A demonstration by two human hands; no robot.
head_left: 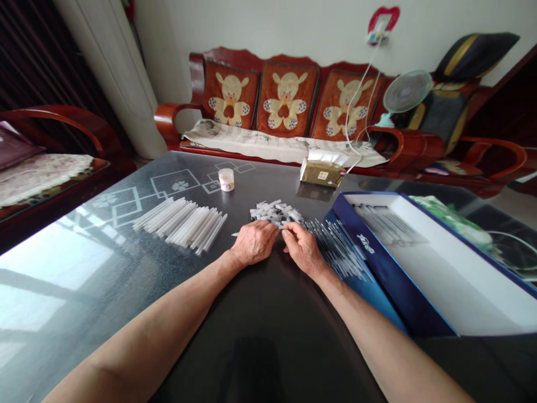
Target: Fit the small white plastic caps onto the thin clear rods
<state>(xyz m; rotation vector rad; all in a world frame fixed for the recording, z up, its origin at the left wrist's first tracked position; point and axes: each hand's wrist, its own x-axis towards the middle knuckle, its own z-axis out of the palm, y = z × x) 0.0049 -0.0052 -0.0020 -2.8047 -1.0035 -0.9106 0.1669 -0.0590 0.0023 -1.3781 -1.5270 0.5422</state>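
Observation:
My left hand [255, 242] is closed around a slim pen [235, 234], whose pointed end sticks out to the left. Its fingers hide the rest of the pen. Close beside it, my right hand [302, 246] has thumb and fingers pinched together; what they hold is too small to make out. Just beyond both hands lies a heap of whitish pen caps [274, 211]. White pen barrels [182, 221] are laid in a row on the left. Dark thin pen refills [338, 249] lie on a blue box lid [377, 299] to the right of my right hand.
A blue open box [440, 280] with more refills inside stands on the right of the dark glossy table [260, 313]. Farther back are a small round tub [226, 179] and a tissue box [322, 170]. Behind the table is a wooden sofa [172, 116].

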